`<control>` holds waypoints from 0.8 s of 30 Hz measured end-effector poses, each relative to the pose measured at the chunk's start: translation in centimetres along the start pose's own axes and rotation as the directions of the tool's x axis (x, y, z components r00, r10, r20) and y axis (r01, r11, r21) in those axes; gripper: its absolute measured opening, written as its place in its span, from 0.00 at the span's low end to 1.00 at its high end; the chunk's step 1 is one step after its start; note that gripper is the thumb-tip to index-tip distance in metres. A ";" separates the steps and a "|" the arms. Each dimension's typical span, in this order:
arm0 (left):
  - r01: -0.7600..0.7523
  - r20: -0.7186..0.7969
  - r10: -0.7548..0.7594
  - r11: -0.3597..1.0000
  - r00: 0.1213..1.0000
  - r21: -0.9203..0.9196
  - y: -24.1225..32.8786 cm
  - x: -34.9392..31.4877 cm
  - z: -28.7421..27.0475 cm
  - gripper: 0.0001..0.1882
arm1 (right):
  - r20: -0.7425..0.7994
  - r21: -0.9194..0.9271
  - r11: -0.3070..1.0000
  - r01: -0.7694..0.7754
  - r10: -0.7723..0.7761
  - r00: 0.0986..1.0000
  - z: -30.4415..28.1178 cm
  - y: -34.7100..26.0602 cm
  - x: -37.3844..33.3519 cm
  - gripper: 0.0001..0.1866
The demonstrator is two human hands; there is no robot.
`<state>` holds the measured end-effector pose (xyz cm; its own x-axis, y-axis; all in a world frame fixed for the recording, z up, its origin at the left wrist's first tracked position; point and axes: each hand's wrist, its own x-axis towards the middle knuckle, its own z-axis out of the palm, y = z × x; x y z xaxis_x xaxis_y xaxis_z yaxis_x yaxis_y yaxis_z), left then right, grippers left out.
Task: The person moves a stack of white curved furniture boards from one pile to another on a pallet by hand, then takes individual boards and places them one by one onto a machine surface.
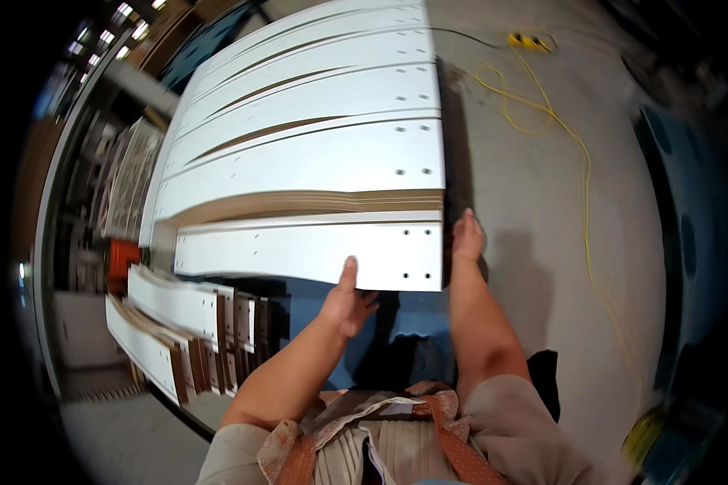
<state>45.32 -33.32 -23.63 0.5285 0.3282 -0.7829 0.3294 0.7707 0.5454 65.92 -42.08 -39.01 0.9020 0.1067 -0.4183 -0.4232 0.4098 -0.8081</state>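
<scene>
A white board with a curved long edge and dark holes near its right end lies nearest me on the table. My left hand grips its near edge, thumb on the top face and fingers bent below. Beside the board's right end is my right hand, a finger stretched upward and the palm toward the end; part of its fingers is hidden, and contact is hard to make out. Behind that board is a stack of matching boards with brown edges, in several rows reaching away from me.
Lower left, more white boards stand in stacks beside an orange object. A blue surface shows below the near board. A yellow cable runs across the grey floor from a yellow socket block. Blue panels stand far right.
</scene>
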 end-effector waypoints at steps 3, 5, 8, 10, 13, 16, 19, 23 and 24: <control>-0.003 -0.034 0.000 0.998 0.999 -0.070 0.0 0.0 -0.9 0.47 | -0.015 0.034 0.997 -0.072 0.073 0.997 1.5 -3.0 -0.1 0.15; 0.020 0.082 -0.013 0.996 0.997 -0.083 -0.3 0.1 -2.2 0.43 | 0.058 -0.071 0.997 0.026 -0.022 0.998 2.3 -6.5 -0.3 0.13; -0.038 0.138 0.067 0.979 0.988 -0.202 -1.7 -0.8 -5.9 0.38 | 0.277 -0.208 0.966 0.156 -0.095 0.956 3.2 -13.1 -1.5 0.10; -0.116 0.018 0.129 0.933 0.991 -0.340 -3.5 -0.5 -9.6 0.30 | 0.410 -0.222 0.947 0.233 -0.126 0.903 4.9 -16.0 -5.0 0.10; -0.148 -0.087 0.122 0.885 0.989 -0.442 -4.1 -3.8 -14.3 0.25 | 0.777 -0.350 0.754 0.556 -0.097 0.622 6.4 -14.8 -13.2 0.10; -0.088 -0.083 0.064 0.939 0.994 -0.332 -4.4 -7.6 -16.2 0.24 | 0.851 -0.474 0.615 0.630 0.502 0.150 7.6 -9.7 -21.0 0.08; -0.084 0.059 0.098 0.973 0.993 -0.213 -4.9 -11.3 -16.3 0.23 | 0.704 -0.037 0.292 0.956 0.687 -0.183 9.2 -3.4 -23.7 0.23; -0.152 0.146 0.141 0.986 0.979 0.062 -6.1 -12.5 -17.6 0.27 | 0.645 -0.520 0.313 0.795 0.754 0.125 15.3 1.9 -23.4 0.29; -0.160 0.140 0.152 0.986 0.978 0.044 -6.0 -12.4 -18.1 0.27 | 0.659 -0.665 0.417 0.620 0.718 0.225 16.9 2.1 -22.7 0.30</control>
<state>22.62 -32.13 -22.68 0.6769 0.3617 -0.6411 0.2751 0.6836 0.6760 45.95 -28.35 -24.22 -0.0450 0.9153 -0.4003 0.3263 -0.3653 -0.8718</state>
